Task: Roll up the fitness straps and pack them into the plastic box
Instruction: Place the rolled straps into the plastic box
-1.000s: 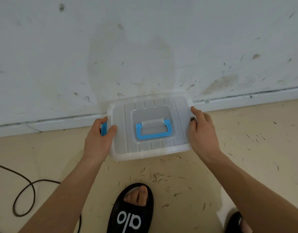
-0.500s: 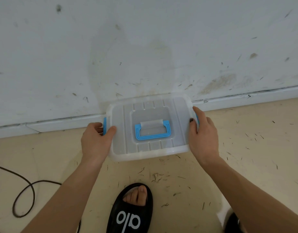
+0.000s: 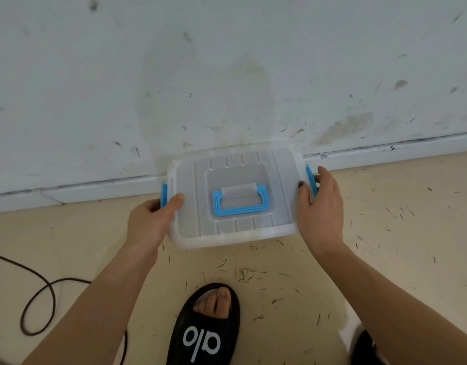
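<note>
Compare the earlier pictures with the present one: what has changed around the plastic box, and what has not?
The left hand and right hand slid back off the blue side latches, which now show. The plastic box stayed by the wall, lid on, gripped at both ends; the black sandal and the cable stayed put.

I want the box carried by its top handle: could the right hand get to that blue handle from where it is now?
Probably yes. The blue handle lies flat in the middle of the lid with nothing on or over it. The right hand grips the box's right end beside the blue latch, so it must let go first.
</note>
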Available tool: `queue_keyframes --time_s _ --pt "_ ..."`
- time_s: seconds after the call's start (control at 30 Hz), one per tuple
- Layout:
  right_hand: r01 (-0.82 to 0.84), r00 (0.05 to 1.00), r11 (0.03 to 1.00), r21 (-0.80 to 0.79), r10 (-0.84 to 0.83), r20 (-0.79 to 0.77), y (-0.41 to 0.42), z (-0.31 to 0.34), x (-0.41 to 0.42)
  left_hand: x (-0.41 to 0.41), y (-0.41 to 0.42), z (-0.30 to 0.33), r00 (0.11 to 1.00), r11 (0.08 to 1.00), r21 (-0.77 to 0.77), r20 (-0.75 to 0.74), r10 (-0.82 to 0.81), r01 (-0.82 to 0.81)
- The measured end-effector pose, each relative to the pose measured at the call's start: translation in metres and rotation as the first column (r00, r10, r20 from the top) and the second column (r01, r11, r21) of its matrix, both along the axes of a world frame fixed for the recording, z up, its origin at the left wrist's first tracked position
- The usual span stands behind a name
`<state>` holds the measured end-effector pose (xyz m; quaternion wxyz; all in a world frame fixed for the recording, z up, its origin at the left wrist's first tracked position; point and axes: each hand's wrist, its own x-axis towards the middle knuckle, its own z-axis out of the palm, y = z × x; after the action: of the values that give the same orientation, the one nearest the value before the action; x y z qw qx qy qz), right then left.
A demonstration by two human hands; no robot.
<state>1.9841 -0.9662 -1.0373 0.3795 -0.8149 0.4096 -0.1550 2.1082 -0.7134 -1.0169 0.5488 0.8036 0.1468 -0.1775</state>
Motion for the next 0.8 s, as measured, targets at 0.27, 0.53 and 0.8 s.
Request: queue_keyframes --time_s 0.27,0.53,0.8 --pt "-0.083 0.994 0.992 -0.096 0.076 -0.082 -0.006 -0.007 0.001 -0.002 0.000 -0.007 0.999 0.999 0.003 0.028 0.039 -0.039" --pt "-0.352 0.931 0.860 -0.368 0.282 -0.232 -0.006 -0.001 0.013 0.016 -0.021 0.003 0.762 0.752 0.577 0.317 -0.565 0.318" --pt "-0.435 0.889 0.854 -0.285 0.357 -0.285 -0.008 -0.009 0.010 0.004 -0.022 -0.026 0.764 0.694 0.633 0.242 -0.599 0.344"
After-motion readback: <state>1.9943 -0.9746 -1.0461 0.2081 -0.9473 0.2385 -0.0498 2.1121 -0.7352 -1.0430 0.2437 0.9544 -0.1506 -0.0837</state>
